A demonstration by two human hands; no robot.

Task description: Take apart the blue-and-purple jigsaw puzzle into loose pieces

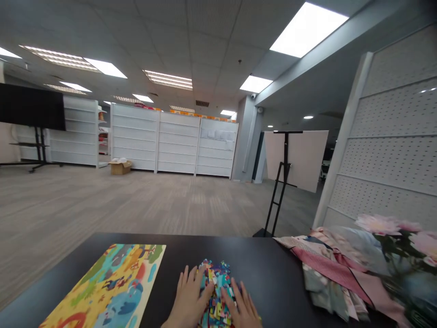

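Observation:
A heap of small, multicoloured jigsaw puzzle pieces lies on the dark table near its front edge. My left hand rests against the heap's left side, fingers stretched and spread. Along the right side of the heap lies my right hand, its fingers also extended and touching the pieces. Some pieces are hidden beneath both palms. To the left of my left hand, a brightly coloured picture board with cartoon animals lies flat on the table.
Folded patterned cloths and a vase of pink flowers take up the table's right end. Beyond stand a black easel with a white board, white shelving, a cardboard box and a screen on a stand.

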